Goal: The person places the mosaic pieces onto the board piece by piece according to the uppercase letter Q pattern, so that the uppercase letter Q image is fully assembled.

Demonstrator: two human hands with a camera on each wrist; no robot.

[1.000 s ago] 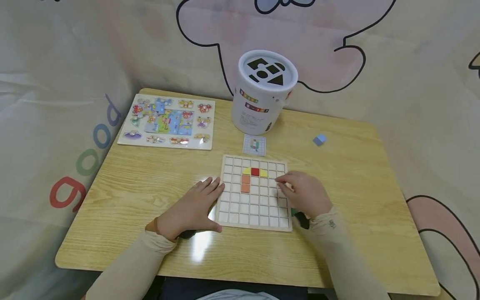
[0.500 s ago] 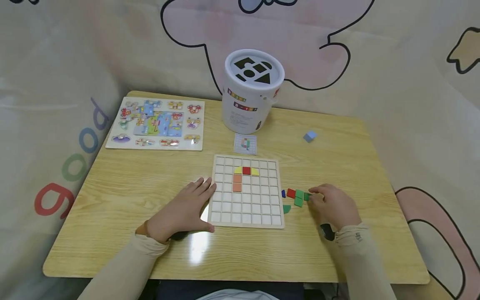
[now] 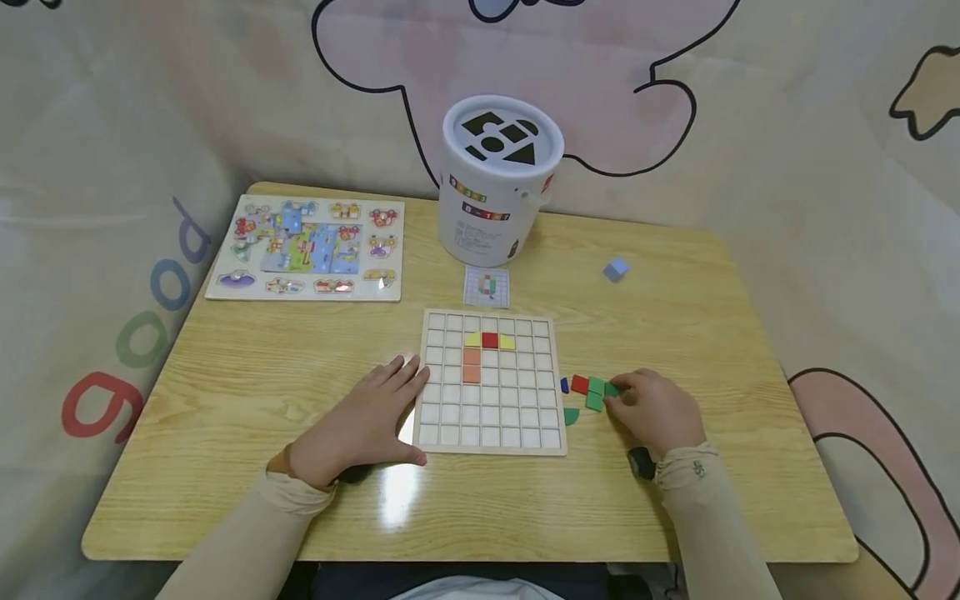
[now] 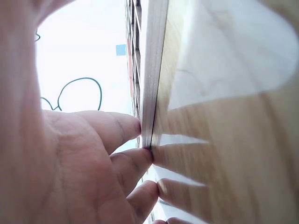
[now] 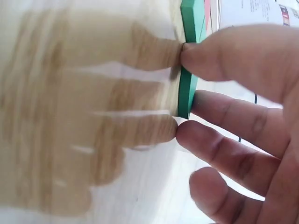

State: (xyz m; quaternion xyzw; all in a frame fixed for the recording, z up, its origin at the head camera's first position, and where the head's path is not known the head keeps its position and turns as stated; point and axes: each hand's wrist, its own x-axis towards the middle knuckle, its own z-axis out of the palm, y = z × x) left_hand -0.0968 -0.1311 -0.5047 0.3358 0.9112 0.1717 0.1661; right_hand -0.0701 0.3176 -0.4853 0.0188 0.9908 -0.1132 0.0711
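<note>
Picking a loose tile off the table seems to be the step in hand: the right hand (image 3: 656, 410) appears to pinch, between thumb and forefinger, a small green tile (image 3: 611, 388) whose outline is partly hidden. It lies on the wood-grained table (image 3: 712, 333), to the right of the white gridded board with a pale wooden frame (image 3: 480, 452) and just beside two green square tiles (image 3: 594, 401). The next move probably calls for a firm edge grip and a clean lift that leaves those neighbours undisturbed. The right hand's other visible fingers are bent, its back upward. Fingers spread and thumb held apart, the left hand (image 3: 356, 425) touches the board's left edge, perhaps steadying it.
</note>
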